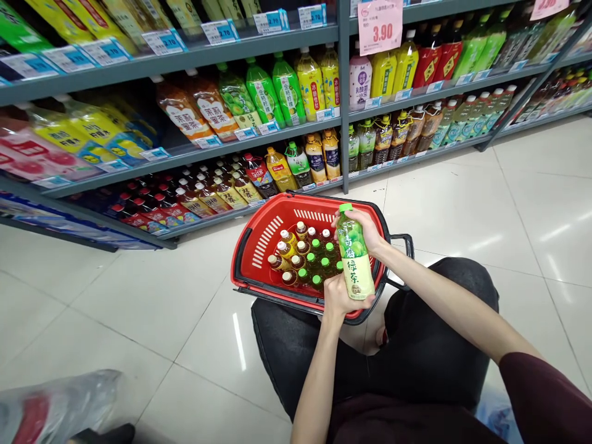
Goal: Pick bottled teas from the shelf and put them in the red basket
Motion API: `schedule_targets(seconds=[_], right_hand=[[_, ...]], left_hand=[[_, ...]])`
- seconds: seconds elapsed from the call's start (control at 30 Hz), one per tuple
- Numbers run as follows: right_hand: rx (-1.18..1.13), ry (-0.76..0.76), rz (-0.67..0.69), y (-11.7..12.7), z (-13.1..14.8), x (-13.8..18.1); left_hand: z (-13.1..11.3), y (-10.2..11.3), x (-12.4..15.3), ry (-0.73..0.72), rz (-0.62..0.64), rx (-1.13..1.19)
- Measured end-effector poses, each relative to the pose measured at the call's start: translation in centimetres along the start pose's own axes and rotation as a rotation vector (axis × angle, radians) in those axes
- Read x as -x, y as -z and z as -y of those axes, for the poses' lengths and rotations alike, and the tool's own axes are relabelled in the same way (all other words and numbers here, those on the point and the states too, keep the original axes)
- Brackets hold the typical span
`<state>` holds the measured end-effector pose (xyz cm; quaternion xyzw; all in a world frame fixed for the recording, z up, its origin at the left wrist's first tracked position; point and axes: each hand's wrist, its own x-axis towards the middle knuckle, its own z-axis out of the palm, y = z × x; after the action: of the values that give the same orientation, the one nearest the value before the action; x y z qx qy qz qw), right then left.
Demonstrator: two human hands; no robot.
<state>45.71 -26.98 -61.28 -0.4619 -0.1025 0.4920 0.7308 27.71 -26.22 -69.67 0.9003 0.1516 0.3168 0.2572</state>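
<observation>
Both my hands hold a green tea bottle [355,253] with a bright green cap and a pale lower label, tilted over the right side of a red shopping basket [259,237]. My right hand [365,229] is closed around its upper part, just under the cap. Lower down, my left hand [341,297] grips the bottle near its base, thumb along the bottom edge. Inside the basket several smaller bottles [303,248] stand close together, some with green caps, others with white or cream ones. The held bottle hides part of the basket's right end.
Grey shelves [259,139] packed with drink bottles rise in front, with blue price tags and a pink price sign [380,28]. The basket's black handle [402,246] sticks out to the right. Wrapped plastic packs [55,404] lie at lower left on the tiled floor [194,333].
</observation>
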Motion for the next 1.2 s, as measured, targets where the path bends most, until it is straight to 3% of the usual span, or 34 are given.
schedule_targets(seconds=[0.2,0.37,0.43,0.57,0.67,0.8,0.9,1.03,1.2], right_hand=[[-0.002,0.158,-0.113,0.3,1.4,-0.5],[-0.06,0.307,-0.48,1.7,1.4,-1.9],[-0.065,0.297,-0.543,2.3,0.7,-2.3],[-0.062,0.232,-0.501,1.9,0.2,-2.0],[-0.08,0.16,-0.315,0.6,0.7,-1.1],[-0.07,0.045,-0.036,-0.4,1.4,0.3],[-0.074,-0.001,0.054,-0.6,1.2,0.8],[-0.044,0.001,-0.008,-1.0,0.0,0.7],[-0.067,-0.014,-0.314,-1.0,-1.7,0.2]], left_hand=[[-0.5,0.3,-0.6,0.156,-0.022,0.116],[-1.1,0.4,-1.6,0.325,-0.071,0.205],[-1.2,0.3,-1.7,0.319,-0.094,0.214],[-1.2,0.3,-1.4,0.337,-0.153,0.2],[-1.2,0.6,-1.0,0.481,-0.153,0.314],[-1.1,1.0,-0.3,0.653,-0.203,0.626],[-0.9,1.0,-0.2,0.746,-0.301,0.896],[-0.4,0.7,-0.9,0.917,-0.399,1.048],[0.1,0.8,-1.4,1.068,-0.39,0.979]])
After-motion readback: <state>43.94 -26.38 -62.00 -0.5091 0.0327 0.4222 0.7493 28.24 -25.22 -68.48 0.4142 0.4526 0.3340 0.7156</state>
